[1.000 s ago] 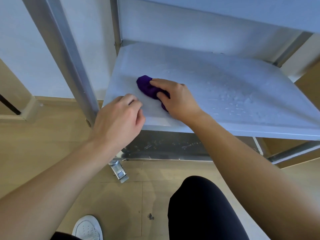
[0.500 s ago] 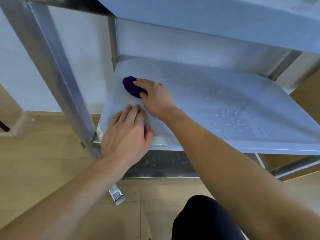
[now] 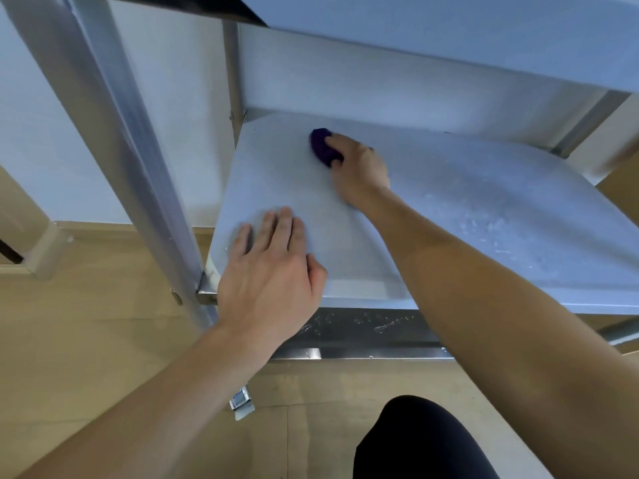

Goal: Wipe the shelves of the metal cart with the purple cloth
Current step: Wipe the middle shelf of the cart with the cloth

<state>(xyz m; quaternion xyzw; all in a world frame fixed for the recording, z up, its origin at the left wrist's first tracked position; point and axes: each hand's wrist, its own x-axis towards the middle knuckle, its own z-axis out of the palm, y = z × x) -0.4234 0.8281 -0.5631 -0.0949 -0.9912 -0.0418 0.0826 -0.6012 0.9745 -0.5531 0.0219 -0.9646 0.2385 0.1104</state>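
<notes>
**Head view: purple cloth under the right hand at the far left of the middle shelf**

Head view. Looks forward and down into the metal cart (image 3: 114, 133), between the upper shelf (image 3: 449, 36) and the lower shelf (image 3: 363, 324). Shows the middle shelf (image 3: 466, 209) as 1 flat, pale sheet of metal.

Places the purple cloth (image 3: 321, 146) on the middle shelf, toward its far left corner, near the back panel but apart from it. Shows the cloth bunched into a small wad that touches the shelf surface, with its left end sticking out past the fingertips.

Shows the right hand (image 3: 361, 172) on top of the cloth, fingers curled round the wad and gripping it, with the forearm crossing the front edge of the shelf from the lower right.

Shows the left hand (image 3: 269, 271) lying flat on the near left corner of the same shelf, 4 fingers straight and close together, thumb out to the right, with nothing held. Sets the 2 hands apart, with bare metal between them.

Shows water droplets (image 3: 494, 233) scattered over the right half of the middle shelf, well apart from both hands, and more of them on the lower shelf just below the front edge.

Shows a wooden floor (image 3: 86, 357) beneath the cart, a small metal fitting (image 3: 242, 404) at the cart's foot, and a knee in black fabric (image 3: 415, 440) at the bottom edge.
</notes>
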